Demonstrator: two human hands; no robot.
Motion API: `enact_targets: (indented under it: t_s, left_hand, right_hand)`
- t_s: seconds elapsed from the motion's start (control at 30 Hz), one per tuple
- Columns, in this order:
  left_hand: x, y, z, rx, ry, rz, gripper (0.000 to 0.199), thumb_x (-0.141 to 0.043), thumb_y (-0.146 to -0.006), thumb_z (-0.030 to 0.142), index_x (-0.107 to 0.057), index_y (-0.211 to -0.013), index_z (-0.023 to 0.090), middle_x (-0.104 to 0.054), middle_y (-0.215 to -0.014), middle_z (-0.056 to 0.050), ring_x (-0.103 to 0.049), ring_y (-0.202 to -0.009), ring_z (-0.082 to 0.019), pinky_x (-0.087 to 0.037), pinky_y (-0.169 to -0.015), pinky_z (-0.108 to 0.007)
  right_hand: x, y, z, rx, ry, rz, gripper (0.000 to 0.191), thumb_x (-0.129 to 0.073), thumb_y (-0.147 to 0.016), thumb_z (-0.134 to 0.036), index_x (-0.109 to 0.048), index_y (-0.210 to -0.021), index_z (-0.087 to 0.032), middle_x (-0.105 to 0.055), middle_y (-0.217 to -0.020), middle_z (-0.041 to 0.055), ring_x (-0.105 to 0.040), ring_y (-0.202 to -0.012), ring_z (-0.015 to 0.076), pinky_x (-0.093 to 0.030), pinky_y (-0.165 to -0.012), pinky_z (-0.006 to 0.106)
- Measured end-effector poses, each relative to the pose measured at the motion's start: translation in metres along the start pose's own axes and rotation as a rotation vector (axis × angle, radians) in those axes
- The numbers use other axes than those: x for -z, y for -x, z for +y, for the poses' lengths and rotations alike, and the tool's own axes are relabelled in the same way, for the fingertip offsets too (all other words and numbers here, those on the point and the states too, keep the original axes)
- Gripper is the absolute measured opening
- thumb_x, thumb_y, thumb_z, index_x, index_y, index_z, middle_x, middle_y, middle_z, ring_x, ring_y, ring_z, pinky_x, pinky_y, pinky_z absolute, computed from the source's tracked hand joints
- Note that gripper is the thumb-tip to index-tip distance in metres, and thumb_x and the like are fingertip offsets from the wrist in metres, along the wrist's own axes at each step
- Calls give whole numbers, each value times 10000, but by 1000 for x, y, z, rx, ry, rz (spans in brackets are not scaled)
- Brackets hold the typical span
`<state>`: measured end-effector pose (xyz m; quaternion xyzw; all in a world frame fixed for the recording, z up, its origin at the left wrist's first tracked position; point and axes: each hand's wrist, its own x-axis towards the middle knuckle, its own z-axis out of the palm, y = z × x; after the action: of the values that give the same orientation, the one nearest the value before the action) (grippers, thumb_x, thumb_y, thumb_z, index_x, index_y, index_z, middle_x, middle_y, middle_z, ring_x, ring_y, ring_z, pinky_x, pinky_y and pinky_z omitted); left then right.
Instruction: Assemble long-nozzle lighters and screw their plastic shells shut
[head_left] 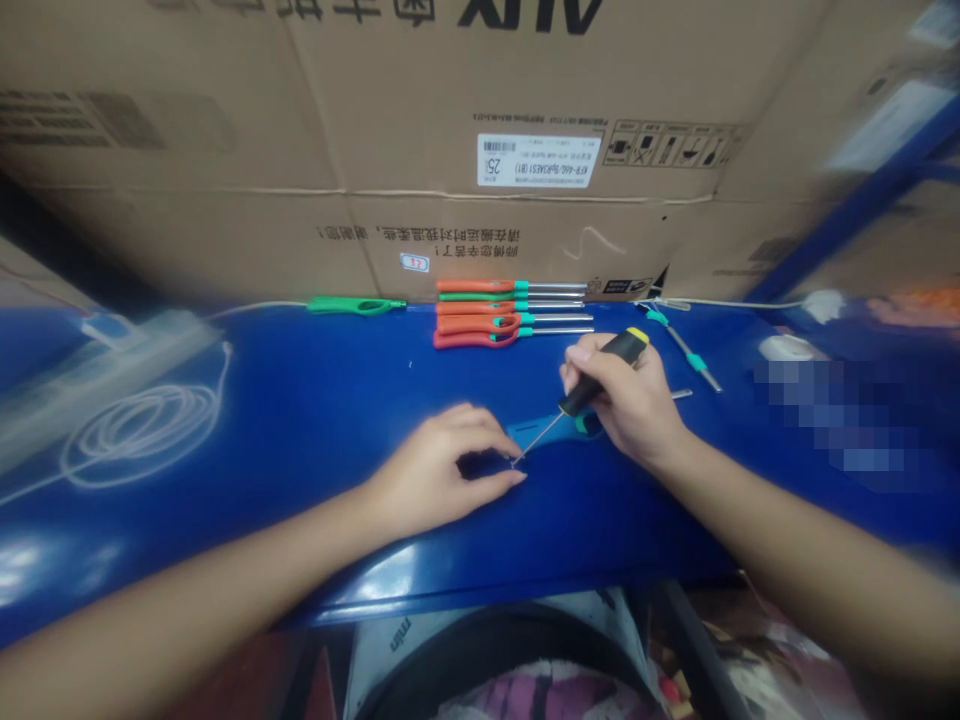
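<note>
Blue lighter (541, 433) is lying between two and three o'clock from our left hand (439, 465), finger and thumb parted, hold unclear; our right hand (637, 400) is clasping the screwdriver (600, 375). We're seemingly screwing or prying, the next move likely calling for steady pressure.

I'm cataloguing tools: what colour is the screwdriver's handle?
The screwdriver's handle is black with a yellow end; head view.

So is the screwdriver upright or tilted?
Tilted: the screwdriver slants, with its handle up in the right hand and its shaft running down leftward to the left hand.
</note>
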<state>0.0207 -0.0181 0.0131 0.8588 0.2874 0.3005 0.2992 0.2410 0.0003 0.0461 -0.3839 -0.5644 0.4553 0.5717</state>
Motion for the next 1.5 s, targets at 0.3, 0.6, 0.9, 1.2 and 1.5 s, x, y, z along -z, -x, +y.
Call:
enact_targets:
  t_s: [0.3, 0.6, 0.9, 1.2, 1.5]
  left_hand:
    - [0, 0, 0, 3, 49, 46, 96, -708, -912, 253, -781, -955, 207, -722, -916, -30, -662, -866, -150, -519, -804, -281]
    - [0, 0, -1, 13, -6, 3, 106, -694, -920, 259, -787, -924, 207, -727, -891, -40, -657, -848, -169, -524, -796, -308]
    - [-2, -1, -4, 80, 46, -19, 85, -713, -898, 228, -792, -884, 198, -726, -866, -31, -665, -799, -147, -519, -738, -268]
    - [-2, -4, -4, 205, 191, 85, 108, -753, -863, 285, -792, -847, 185, -726, -846, -37, -620, -683, -119, -475, -610, -235]
    - [-5, -4, -3, 180, 214, 112, 120, -732, -879, 285, -782, -875, 177, -731, -874, -45, -601, -677, -111, -479, -619, -232]
  right_hand:
    - [0, -2, -3, -44, -46, 73, 320, -688, -802, -352, -598, -548, -178, -527, -551, -14, -432, -498, 85, -249, -408, 209]
    - [-1, 2, -9, 52, 193, -4, 343, -656, -851, -361, -611, -554, -195, -593, -561, -1, -518, -514, 111, -416, -488, 246]
    - [-4, 4, -15, 94, 235, -179, 363, -705, -857, -484, -597, -678, -187, -573, -610, -40, -466, -443, 59, -394, -434, 218]
    - [-6, 4, -10, 162, 142, 15, 514, -790, -795, -471, -506, -1193, -316, -628, -688, -60, -427, -329, 63, -337, -312, 229]
    - [1, 4, -13, 142, 160, -65, 686, -738, -818, -540, -395, -1397, -408, -702, -946, -14, -538, -473, 74, -422, -413, 236]
